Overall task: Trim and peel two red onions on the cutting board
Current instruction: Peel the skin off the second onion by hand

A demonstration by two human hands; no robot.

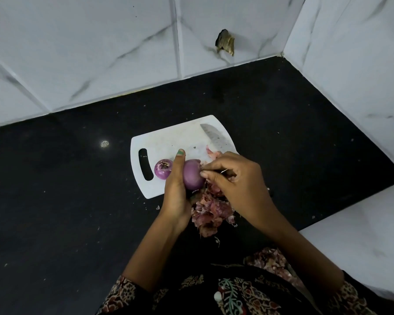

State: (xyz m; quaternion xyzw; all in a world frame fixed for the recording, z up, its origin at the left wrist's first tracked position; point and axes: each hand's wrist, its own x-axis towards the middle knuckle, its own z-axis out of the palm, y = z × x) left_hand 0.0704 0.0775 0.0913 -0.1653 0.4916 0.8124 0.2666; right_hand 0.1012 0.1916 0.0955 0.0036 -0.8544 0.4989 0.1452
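Note:
My left hand (176, 192) grips a smooth purple onion (192, 176) just above the near edge of the white cutting board (168, 138). My right hand (234, 178) pinches a thin strip of skin at the onion's right end. A second red onion (162, 169), peeled and with its trimmed end up, sits on the board beside the handle slot. A knife blade (215, 137) lies on the board's far right part; its handle is hidden behind my right hand.
A heap of pinkish onion skins (210, 212) lies on the black counter (66, 189) in front of the board, with more skins (271, 262) near my body. White marble-tiled walls (100, 53) close the back and right. A raised white ledge (362, 235) stands at the right.

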